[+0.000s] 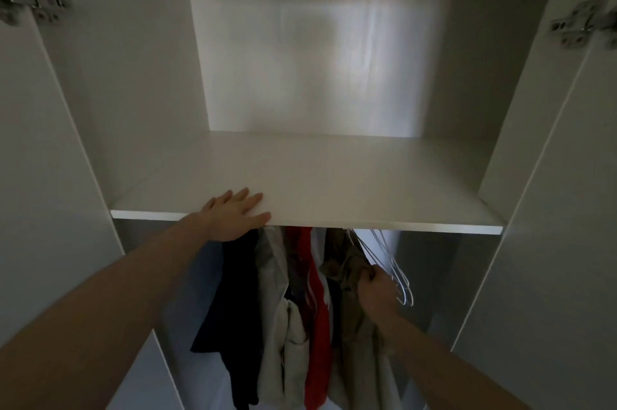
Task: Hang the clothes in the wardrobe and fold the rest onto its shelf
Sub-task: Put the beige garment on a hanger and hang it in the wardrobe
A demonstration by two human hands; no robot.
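I look into a white wardrobe. My left hand [235,214] lies flat with straight fingers on the front edge of the white shelf [334,182]. Below the shelf hang several clothes: a dark navy garment [230,292], a light grey one [280,319], a red and white one [317,309] and an olive-brown one [349,276]. My right hand [375,289] grips the olive-brown garment near its top. The rail is hidden behind the shelf.
Bare white wire hangers [397,272] hang to the right of the clothes, just beside my right hand. Both wardrobe doors stand open, with metal hinges at the upper left [36,2] and upper right [581,25]. The wardrobe's side walls close in left and right.
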